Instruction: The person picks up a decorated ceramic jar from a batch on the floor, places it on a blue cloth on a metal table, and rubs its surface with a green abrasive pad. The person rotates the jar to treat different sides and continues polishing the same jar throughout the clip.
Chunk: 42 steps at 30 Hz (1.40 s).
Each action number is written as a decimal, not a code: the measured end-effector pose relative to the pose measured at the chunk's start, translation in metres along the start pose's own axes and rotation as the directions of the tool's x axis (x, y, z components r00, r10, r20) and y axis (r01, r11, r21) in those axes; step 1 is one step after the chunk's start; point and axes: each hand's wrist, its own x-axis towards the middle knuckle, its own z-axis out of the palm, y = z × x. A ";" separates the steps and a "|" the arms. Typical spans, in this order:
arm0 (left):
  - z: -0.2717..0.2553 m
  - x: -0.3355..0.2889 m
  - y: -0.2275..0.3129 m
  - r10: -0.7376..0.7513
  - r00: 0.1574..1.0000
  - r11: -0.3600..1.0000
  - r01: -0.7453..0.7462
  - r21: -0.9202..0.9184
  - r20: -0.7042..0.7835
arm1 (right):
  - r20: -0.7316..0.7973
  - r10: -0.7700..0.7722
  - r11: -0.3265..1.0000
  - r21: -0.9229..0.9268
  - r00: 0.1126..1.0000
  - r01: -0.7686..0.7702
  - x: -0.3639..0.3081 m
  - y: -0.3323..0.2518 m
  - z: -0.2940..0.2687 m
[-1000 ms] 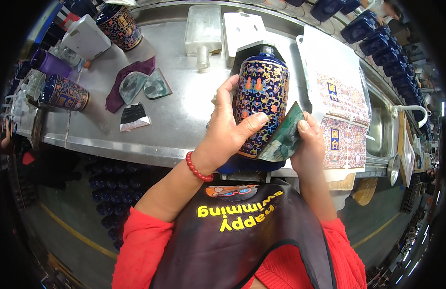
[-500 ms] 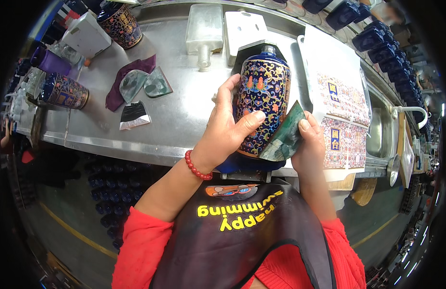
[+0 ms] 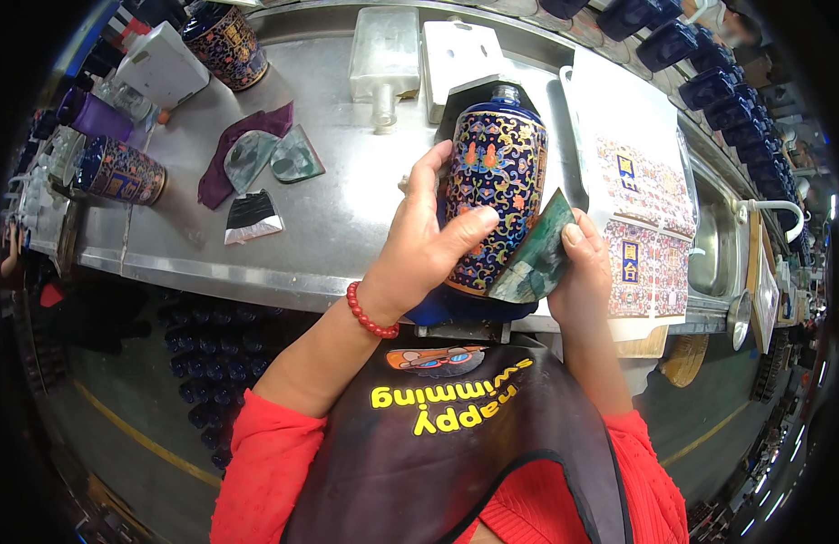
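Observation:
A dark blue bottle (image 3: pixel 499 172) with a colourful floral pattern lies on a dark stand (image 3: pixel 469 95), its clear neck pointing away from me. My left hand (image 3: pixel 427 243) is wrapped round its left side, thumb pressed on the patterned front. Between the thumb and fingers of my right hand (image 3: pixel 585 272) is a thin, flexible green scraper (image 3: pixel 539 256), smudged with pale residue. The scraper's long edge rests along the bottle's lower right side. Fingertips of my left hand are hidden behind the bottle.
Patterned transfer sheets (image 3: pixel 646 190) lie right of the bottle, before a sink (image 3: pixel 717 245). Leftward are a purple cloth (image 3: pixel 218 177), more scrapers (image 3: pixel 297 156) and patterned bottles (image 3: pixel 120 172). A clear bottle (image 3: pixel 383 59) and a white block (image 3: pixel 460 59) stand behind. Blue bottles (image 3: pixel 705 91) line the far right.
The row of blue bottles at the far right has shifted along. My hands, the scraper and the patterned bottle stay almost exactly where they were.

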 end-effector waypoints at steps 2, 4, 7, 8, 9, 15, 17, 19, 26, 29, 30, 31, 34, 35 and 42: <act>0.001 0.000 -0.002 0.003 1.000 0.999 -0.002 0.053 -0.011 | -0.004 0.004 1.000 -0.008 1.000 -0.004 0.000 0.000 0.000; -0.001 0.001 -0.002 -0.016 1.000 1.000 0.016 -0.021 0.000 | 0.014 0.000 1.000 -0.016 1.000 0.000 0.000 0.000 0.000; -0.005 0.003 -0.001 -0.032 0.999 0.995 0.032 -0.097 0.008 | 0.002 0.000 1.000 -0.018 1.000 0.001 0.000 0.000 0.000; -0.005 0.003 -0.001 -0.043 0.999 0.992 0.043 -0.119 0.007 | 0.003 0.002 1.000 -0.017 1.000 -0.002 0.000 0.000 0.000; -0.005 0.002 0.000 -0.039 0.999 0.990 0.039 -0.137 0.006 | 0.005 0.002 1.000 -0.018 1.000 -0.002 0.001 0.000 0.000; 0.004 0.001 0.000 -0.005 1.000 0.999 0.004 -0.054 -0.021 | -0.009 0.001 1.000 -0.029 1.000 -0.002 0.000 0.000 0.001; 0.003 0.002 0.000 -0.012 1.000 1.000 0.012 -0.019 -0.012 | -0.016 0.001 0.999 -0.033 1.000 -0.002 0.000 0.000 0.000; 0.002 0.002 -0.002 -0.014 1.000 0.996 0.013 -0.088 -0.008 | -0.016 0.001 1.000 -0.028 1.000 -0.001 0.000 0.001 0.000; -0.008 0.002 -0.008 0.029 1.000 0.999 -0.028 0.027 -0.008 | 0.021 -0.006 1.000 -0.016 1.000 0.006 0.001 0.000 -0.002; -0.007 -0.008 -0.004 0.107 0.989 0.994 -0.105 0.025 -0.102 | 0.030 -0.007 1.000 -0.001 1.000 0.007 0.000 -0.001 -0.001; -0.002 -0.015 -0.003 0.328 0.931 0.932 -0.289 0.219 -0.164 | 0.035 -0.007 1.000 0.004 0.999 0.007 0.000 -0.001 0.000; 0.000 -0.023 0.000 0.467 0.883 0.776 -0.392 0.494 -0.032 | 0.053 -0.024 1.000 0.004 0.998 0.024 0.000 -0.001 0.001; 0.007 -0.046 0.005 0.515 0.773 0.128 -0.498 0.858 0.371 | 0.042 -0.003 1.000 0.017 0.999 0.002 -0.001 -0.003 0.002; 0.011 -0.049 0.004 0.489 0.773 0.042 -0.483 0.875 0.403 | 0.030 0.008 1.000 0.018 1.000 -0.008 -0.001 -0.003 0.002; -0.006 -0.049 0.007 0.474 0.825 -0.066 -0.315 0.947 0.307 | 0.023 0.010 0.999 0.038 1.000 -0.011 0.002 0.002 -0.002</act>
